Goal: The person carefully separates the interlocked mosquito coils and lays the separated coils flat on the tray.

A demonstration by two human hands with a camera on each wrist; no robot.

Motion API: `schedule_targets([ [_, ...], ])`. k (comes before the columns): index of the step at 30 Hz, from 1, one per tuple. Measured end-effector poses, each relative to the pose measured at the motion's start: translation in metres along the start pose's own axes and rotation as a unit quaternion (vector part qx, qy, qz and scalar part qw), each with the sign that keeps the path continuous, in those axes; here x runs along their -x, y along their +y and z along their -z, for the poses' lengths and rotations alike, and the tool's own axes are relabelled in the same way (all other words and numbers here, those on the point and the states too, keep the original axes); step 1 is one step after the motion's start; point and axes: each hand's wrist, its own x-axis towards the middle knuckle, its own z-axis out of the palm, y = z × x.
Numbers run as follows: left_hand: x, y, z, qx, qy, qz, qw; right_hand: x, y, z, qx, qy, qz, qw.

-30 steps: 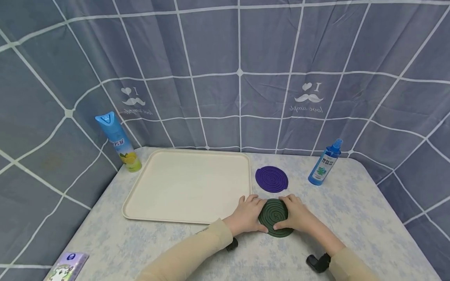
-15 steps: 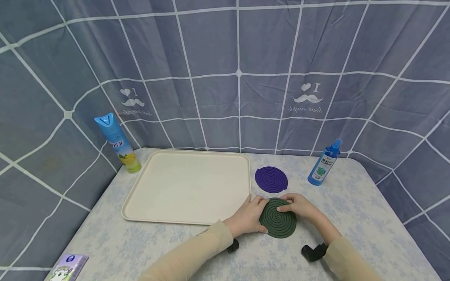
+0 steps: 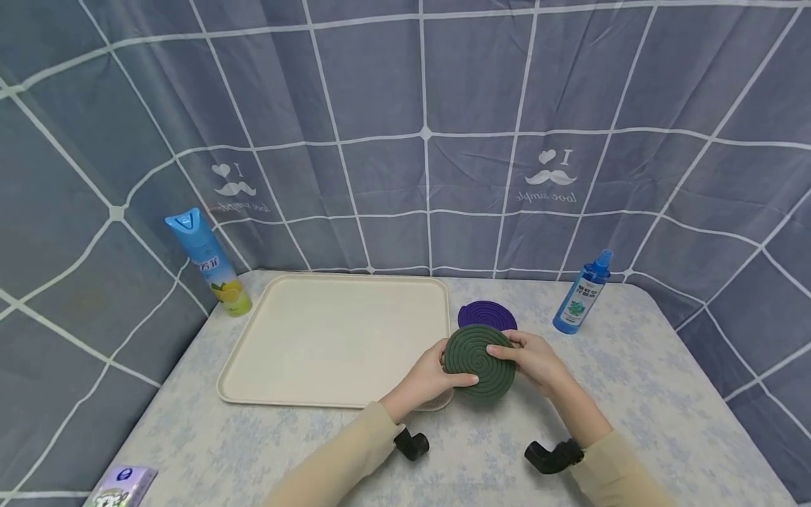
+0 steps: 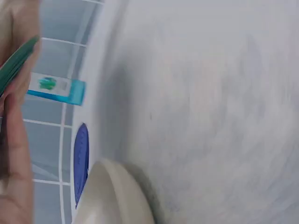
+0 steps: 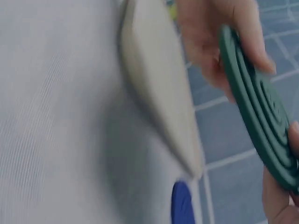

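Observation:
Between both hands a round green spiral coaster is held up off the table, its coiled face toward the head camera. My left hand grips its left edge, thumb across the front and fingers behind. On the upper right edge, my right hand pinches it, the thumb lying on the coils. In the right wrist view the green coaster appears nearly edge-on. A purple spiral coaster lies flat on the table behind, its near part hidden by the green one.
To the left lies a cream rectangular tray, its near right corner close to my left hand. A blue-yellow spray can stands back left, a blue spray bottle back right. A purple tissue pack is at front left.
The green coaster has come up off the table and shifted slightly left and away, carried by both hands. It now partly covers the purple coaster and the tray's corner.

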Motion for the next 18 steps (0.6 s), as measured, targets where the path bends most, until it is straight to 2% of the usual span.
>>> schedule_targets([
  [2, 0.004, 0.0, 0.003, 0.042, 0.01, 0.003, 0.9991, 0.002, -0.006, -0.008, -0.035, 0.009, 0.004, 0.9993],
  [4, 0.008, 0.001, 0.006, 0.063, 0.034, 0.0, 0.9975, 0.003, -0.011, -0.018, -0.063, 0.013, 0.007, 0.9979],
  [8, 0.016, 0.002, 0.011, 0.089, 0.103, 0.008, 0.9907, 0.007, -0.015, -0.036, -0.106, 0.011, 0.009, 0.9942],
  [10, 0.019, 0.004, 0.012, 0.113, 0.136, 0.018, 0.9841, 0.008, -0.016, -0.045, -0.124, 0.012, 0.014, 0.9921],
  [14, 0.024, 0.005, 0.009, 0.172, 0.195, 0.026, 0.9654, 0.011, -0.014, -0.064, -0.171, 0.04, 0.018, 0.9843],
  [16, 0.027, 0.004, 0.006, 0.183, 0.218, 0.03, 0.9582, 0.012, -0.011, -0.073, -0.195, 0.061, 0.015, 0.9787],
  [18, 0.029, 0.002, 0.003, 0.182, 0.235, 0.03, 0.9544, 0.012, -0.009, -0.08, -0.217, 0.073, 0.012, 0.9732],
])
